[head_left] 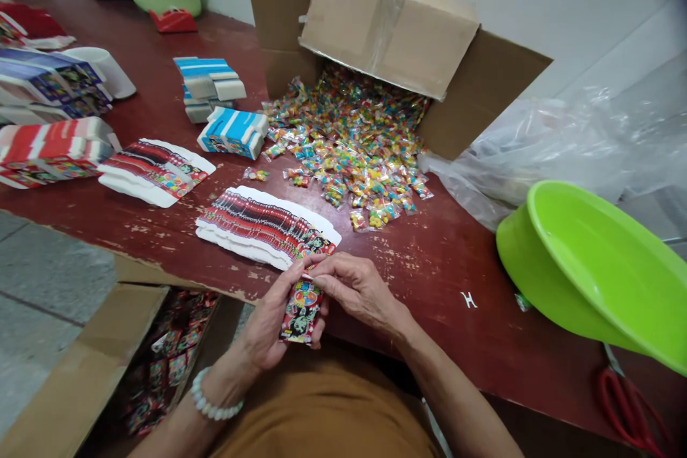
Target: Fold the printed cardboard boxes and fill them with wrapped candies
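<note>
My left hand (269, 325) is wrapped around a small printed candy box (302, 311), red and black with a colourful round design. At the top end of that box, the fingers of my right hand (359, 290) pinch together on its flap. Just beyond my hands a fanned row of flat printed box blanks (257, 225) lies on the table. Behind it spreads a heap of small clear packets of colourful candy (354, 150), spilling from a tipped cardboard box (391, 25).
Left on the red table (429, 257) are another fan of blanks (158, 168), blue bundles (233, 132) and red bundles (54, 150). A green basin (580, 272) and red scissors (627, 408) sit at right. Below the table edge, an open carton (91, 365) holds finished-looking boxes.
</note>
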A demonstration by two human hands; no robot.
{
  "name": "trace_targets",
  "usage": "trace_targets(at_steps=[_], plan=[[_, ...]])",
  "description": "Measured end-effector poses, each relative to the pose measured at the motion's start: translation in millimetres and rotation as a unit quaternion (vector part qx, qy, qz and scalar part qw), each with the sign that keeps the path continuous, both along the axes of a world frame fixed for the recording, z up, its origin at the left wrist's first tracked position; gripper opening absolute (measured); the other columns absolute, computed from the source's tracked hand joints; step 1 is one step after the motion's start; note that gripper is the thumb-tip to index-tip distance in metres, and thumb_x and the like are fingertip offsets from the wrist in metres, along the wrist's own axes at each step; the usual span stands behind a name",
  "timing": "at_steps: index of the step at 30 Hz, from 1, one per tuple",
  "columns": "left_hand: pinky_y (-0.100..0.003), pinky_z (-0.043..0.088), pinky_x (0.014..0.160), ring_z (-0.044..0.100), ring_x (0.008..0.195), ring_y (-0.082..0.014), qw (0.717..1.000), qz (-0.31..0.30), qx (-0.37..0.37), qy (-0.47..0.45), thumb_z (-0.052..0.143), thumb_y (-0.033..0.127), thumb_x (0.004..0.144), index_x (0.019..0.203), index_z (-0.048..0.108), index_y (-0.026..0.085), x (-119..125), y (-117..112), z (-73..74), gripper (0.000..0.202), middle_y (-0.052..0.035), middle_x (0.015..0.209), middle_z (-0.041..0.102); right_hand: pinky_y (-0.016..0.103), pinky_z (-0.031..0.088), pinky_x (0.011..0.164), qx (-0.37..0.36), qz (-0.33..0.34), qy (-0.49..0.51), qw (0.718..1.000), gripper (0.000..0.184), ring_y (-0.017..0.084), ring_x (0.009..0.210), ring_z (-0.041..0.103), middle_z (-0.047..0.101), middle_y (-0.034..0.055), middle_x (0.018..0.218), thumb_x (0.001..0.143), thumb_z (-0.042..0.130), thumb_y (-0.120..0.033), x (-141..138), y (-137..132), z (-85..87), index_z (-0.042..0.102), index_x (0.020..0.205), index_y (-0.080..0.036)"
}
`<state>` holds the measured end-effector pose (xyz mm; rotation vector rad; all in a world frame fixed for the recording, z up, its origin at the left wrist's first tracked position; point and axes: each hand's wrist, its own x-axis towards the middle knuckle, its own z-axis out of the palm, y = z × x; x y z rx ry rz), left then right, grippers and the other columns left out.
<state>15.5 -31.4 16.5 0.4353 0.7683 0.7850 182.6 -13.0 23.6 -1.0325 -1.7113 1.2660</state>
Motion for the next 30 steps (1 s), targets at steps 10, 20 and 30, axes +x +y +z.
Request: trace_targets(at_steps=[10,20,30], plan=[[-0.024,0.048,0.038,0.062,0.04,-0.0177,1.0,0.0,0.016,0.022,0.05,0.074,0.086,0.147,0.049,0.023,0,-2,-1.5,0.08,-0.0051,0.066,0.071,0.026,0.048,0.05,-0.302,-0.029,0.162,0.939,0.032,0.012,0.046,0.06,0.071,0.0016,0.065,0.068,0.085,-0.042,-11,7,-2.5,0.068,0.074,-0.015],[-0.025,0.049,0.031,0.06,0.033,-0.018,0.998,0.023,-0.052,0.02,0.061,0.053,0.089,0.136,0.06,0.02,-4,1,-6.7,0.057,0.0013,0.055,0.066,0.039,0.048,0.098,0.038,0.005,-0.017,0.999,0.007,0.02,0.107,0.063,0.069,0.006,0.112,0.086,0.068,-0.023,-15,-12,-2.6,0.067,0.093,-0.023],[-0.028,0.054,0.049,0.064,0.051,-0.0176,0.948,0.13,0.028,0.288,0.067,0.059,0.081,0.123,0.063,0.028,-102,-30,-27.3,0.053,0.0017,0.07,0.07,0.038,0.052,0.084,0.046,-0.168,-0.191,0.966,0.042,0.021,0.089,0.062,0.062,0.0112,0.113,0.087,0.067,-0.031,-1,21,-43.2,0.058,0.125,-0.017]])
